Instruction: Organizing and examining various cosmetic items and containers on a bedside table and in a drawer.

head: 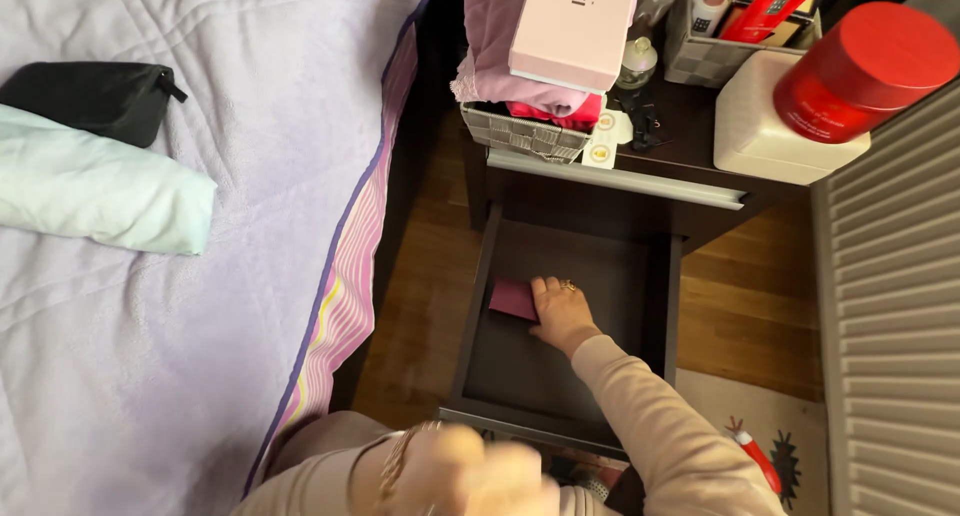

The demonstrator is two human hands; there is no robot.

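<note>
A small magenta cloth (512, 299) is pressed flat against the floor of an open dark-brown drawer (520, 376) by the right hand (560, 311), whose fingers are laid together on the cloth's right edge rather than pinched around it; a ring is seen on one finger. The cloth lies toward the back left of the drawer, which is pulled out from a dark nightstand (700, 146). The left hand (470, 476) is seen blurred at the bottom edge of the view, near the drawer's front, loosely curled, and whether anything is held in its grip cannot be told. On the nightstand, a woven basket (525, 131) is filled with folded pink and red fabric, and a pale pink box (570, 26) is rested on top of the pile. Beside it a cream container (770, 136) is topped by a red round tin (865, 71). To the left, a bed covered in a lilac quilt (200, 306) is shown, with a black pouch (95, 96) and a pale mint pillow (100, 201) lying on it, well apart from the drawer.
</note>
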